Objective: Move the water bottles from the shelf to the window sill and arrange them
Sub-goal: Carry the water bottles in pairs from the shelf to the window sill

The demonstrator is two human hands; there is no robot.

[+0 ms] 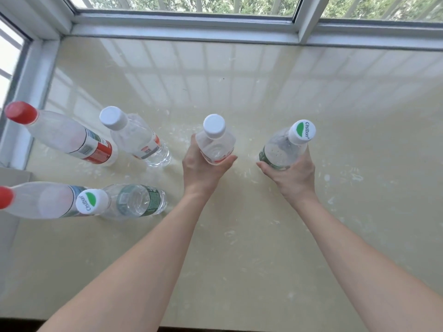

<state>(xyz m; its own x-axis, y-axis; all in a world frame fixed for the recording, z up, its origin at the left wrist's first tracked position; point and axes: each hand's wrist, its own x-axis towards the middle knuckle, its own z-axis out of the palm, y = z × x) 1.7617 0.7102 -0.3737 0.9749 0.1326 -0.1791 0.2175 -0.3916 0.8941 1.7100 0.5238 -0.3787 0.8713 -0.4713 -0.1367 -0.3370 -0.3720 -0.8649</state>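
My left hand (pixel 202 172) grips a small clear bottle with a plain white cap (pixel 215 140), upright over the middle of the cream window sill (pixel 263 87). My right hand (pixel 291 174) grips a green-labelled bottle with a white and green cap (pixel 285 149), a short way to its right. Whether either base touches the sill is hidden by my hands. Several more bottles stand at the left: a tall red-capped one (pixel 64 135), a white-capped one (pixel 136 137), a second red-capped one (pixel 43 200) and a green-labelled one (pixel 129 201).
The grey window frame (pixel 187 27) runs along the far edge and down the left side (pixel 31 75), with glass and railings behind. The sill's near edge (pixel 215 328) is dark at the bottom. Bare sill surface lies to the right of my right hand.
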